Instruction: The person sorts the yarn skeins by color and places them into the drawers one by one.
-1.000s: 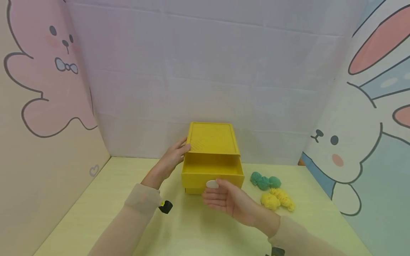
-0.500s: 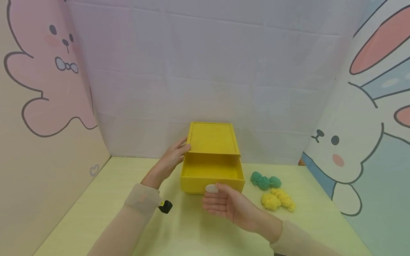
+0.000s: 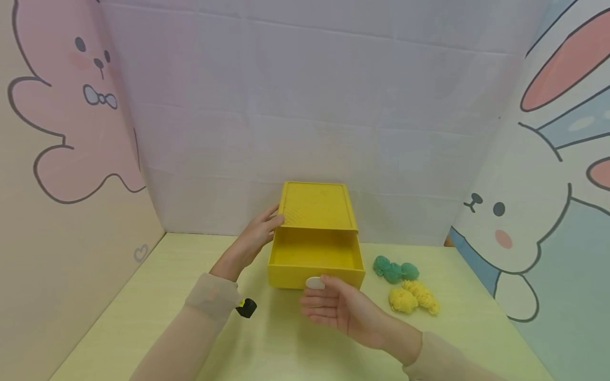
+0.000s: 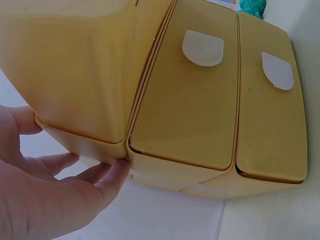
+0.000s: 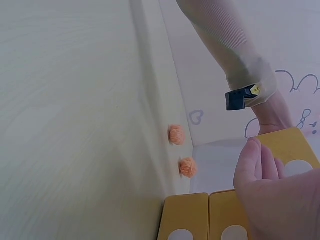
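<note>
A yellow drawer cabinet (image 3: 316,203) stands against the back wall of the table. Its top drawer (image 3: 286,276) is pulled out toward me, and its visible inside holds nothing. My left hand (image 3: 250,241) rests on the cabinet's left side, fingers extended along it and thumb over the top edge. At the drawer front, my right hand (image 3: 352,312) pinches the white tab handle (image 3: 314,283), thumb at its right end and the other fingers below. In the left wrist view, two lower drawers (image 4: 190,110) sit closed, each with a white tab.
Green yarn balls (image 3: 395,270) lie to the right of the cabinet, with yellow yarn bundles (image 3: 412,297) nearer me. Two orange yarn balls (image 5: 176,134) show in the right wrist view. A bear and a rabbit are printed on the side walls.
The top drawer has slid farther out toward me, with my right hand moving along at its tab. My left hand stays at the cabinet's side.
</note>
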`<action>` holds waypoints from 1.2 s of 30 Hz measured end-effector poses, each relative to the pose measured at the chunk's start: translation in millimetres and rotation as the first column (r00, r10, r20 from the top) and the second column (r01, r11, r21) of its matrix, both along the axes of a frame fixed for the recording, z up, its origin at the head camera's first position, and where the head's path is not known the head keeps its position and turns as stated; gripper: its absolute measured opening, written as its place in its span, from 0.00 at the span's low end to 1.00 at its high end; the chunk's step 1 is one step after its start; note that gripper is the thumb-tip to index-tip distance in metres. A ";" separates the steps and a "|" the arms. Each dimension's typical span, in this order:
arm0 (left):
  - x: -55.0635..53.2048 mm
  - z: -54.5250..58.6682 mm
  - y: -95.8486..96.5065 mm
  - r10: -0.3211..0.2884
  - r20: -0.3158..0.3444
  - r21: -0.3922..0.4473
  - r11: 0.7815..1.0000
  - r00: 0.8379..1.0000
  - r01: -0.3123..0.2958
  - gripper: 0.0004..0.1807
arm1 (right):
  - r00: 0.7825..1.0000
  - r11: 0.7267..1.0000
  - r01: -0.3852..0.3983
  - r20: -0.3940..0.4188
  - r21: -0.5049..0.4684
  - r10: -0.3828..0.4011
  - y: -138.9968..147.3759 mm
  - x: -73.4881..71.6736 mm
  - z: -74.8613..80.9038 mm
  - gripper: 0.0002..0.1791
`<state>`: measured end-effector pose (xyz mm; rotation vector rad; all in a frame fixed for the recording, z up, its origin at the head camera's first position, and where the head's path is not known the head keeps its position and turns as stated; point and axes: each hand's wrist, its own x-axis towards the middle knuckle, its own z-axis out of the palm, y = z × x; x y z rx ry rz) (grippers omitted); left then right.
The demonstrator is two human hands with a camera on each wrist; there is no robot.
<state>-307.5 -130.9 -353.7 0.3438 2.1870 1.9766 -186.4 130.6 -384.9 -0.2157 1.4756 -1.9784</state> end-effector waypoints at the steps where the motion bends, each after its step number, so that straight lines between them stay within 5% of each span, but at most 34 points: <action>1: 0.0 0.1 0.0 0.000 0.001 0.000 1.000 1.000 0.000 0.36 | 1.000 1.000 -0.001 -0.001 0.000 0.001 0.1 0.0 0.0 0.38; 10: 0.3 0.6 -0.3 0.000 0.004 -0.005 1.000 1.000 0.000 0.36 | 0.995 0.993 -0.101 -0.022 0.063 0.102 12.6 0.3 -2.8 0.41; 17: 0.5 2.0 -0.1 -0.002 0.002 -0.006 1.000 1.000 0.003 0.36 | 0.965 0.953 -0.227 -0.086 0.199 0.247 56.7 -1.1 -15.6 0.30; 22: 0.2 2.0 -0.3 -0.006 0.003 -0.008 1.000 1.000 0.006 0.37 | 0.960 0.927 -0.173 -0.155 0.333 0.234 93.9 -7.2 -28.6 0.27; 27: -0.2 1.6 -0.5 -0.005 0.005 -0.010 1.000 1.000 0.005 0.37 | 0.942 0.847 -0.052 -0.257 0.529 0.218 121.5 -16.8 -27.1 0.27; 29: -0.2 1.6 -0.5 -0.005 0.006 -0.008 1.000 1.000 0.005 0.37 | 0.916 0.801 0.000 -0.321 0.598 0.240 130.5 -20.5 -23.7 0.26; 31: -0.2 1.6 -0.4 -0.006 0.006 -0.007 1.000 1.000 0.006 0.37 | 0.867 0.737 0.072 -0.407 0.672 0.286 137.9 -25.5 -20.4 0.24; 36: 0.6 0.4 -0.3 -0.008 0.004 -0.004 1.000 1.000 0.008 0.37 | 0.675 0.585 0.293 -0.597 0.756 0.434 150.8 -38.3 -18.9 0.18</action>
